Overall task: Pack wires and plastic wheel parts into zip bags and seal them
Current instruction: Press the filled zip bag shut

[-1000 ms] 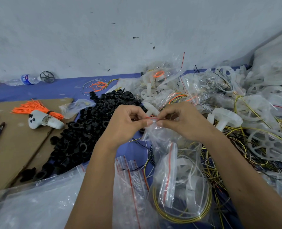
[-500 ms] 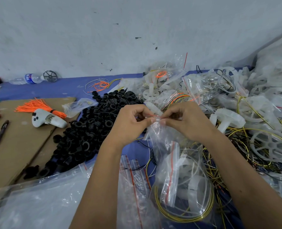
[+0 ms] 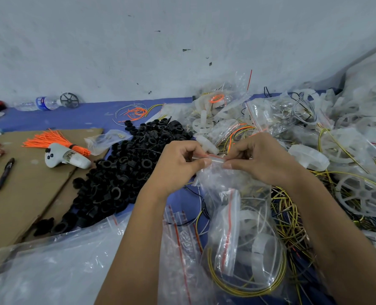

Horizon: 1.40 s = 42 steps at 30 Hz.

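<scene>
Two bare forearms entering from the bottom edge, one from lower centre, one from the lower right corner. No sleeves, cuffs or gloves anywhere along their visible length. Left hand (image 3: 178,166) bare: no ring, no band, no watch at the wrist. Right hand (image 3: 259,161) likewise bare, wrist unadorned. Fingernails short, plain, unpainted where visible at the thumbs and fingertips. Knuckles and tendons faintly outlined on the backs of both. Forearms smooth, with no visible markings, tattoos, bandages or straps. Nothing of the upper arms, shoulders or clothing in view; both arms cut off by the frame below the elbow.
</scene>
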Available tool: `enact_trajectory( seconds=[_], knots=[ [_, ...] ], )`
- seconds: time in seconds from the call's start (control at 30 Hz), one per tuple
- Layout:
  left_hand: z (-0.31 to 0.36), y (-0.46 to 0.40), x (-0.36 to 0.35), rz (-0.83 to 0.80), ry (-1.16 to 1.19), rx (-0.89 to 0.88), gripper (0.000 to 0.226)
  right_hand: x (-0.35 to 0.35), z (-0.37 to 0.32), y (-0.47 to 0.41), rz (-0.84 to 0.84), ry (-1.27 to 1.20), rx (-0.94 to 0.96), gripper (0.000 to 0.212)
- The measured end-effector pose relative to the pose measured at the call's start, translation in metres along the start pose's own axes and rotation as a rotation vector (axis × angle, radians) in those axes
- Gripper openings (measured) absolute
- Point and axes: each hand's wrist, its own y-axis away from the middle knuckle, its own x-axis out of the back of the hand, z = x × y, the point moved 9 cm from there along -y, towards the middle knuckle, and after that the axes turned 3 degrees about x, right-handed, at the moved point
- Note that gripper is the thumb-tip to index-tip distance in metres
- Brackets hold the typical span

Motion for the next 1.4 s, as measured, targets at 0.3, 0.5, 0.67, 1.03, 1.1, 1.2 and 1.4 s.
enact_trajectory(
  seconds=[0.3, 0.5, 0.67, 1.03, 1.1, 1.2, 1.4],
  knots=[
    [-0.023, 0.036, -0.052, -0.559, 0.207, 0.498, 0.025, 0.021, 0.008, -0.001, 0.264, -0.041, -0.026, 0.007],
    [-0.027, 0.019, -0.054, -0.429, 0.075, 0.403, 0.013, 0.002, 0.005, 0.001, -0.102, 0.021, -0.037, 0.047],
    [-0.036, 0.008, -0.043, -0.231, 0.211, 0.365, 0.026, -0.021, 0.009, 0.023, -0.557, -0.004, -0.155, 0.046],
    [-0.05, 0.005, -0.013, -0.045, 0.842, 0.564, 0.068, -0.001, 0.03, 0.003, -0.141, -0.663, -0.39, 0.02],
    [-0.058, 0.003, 0.003, 0.129, 0.931, 0.528, 0.067, 0.016, 0.048, -0.015, 0.154, -0.657, -0.52, 0.014],
    [-0.07, 0.004, 0.02, 0.289, 0.883, 0.503, 0.067, 0.038, 0.054, -0.063, 0.468, -0.7, -0.53, 0.028],
    [-0.071, 0.01, 0.047, 0.413, 0.706, 0.48, 0.052, 0.033, 0.046, -0.133, 0.514, -0.932, -0.468, 0.024]
  ],
)
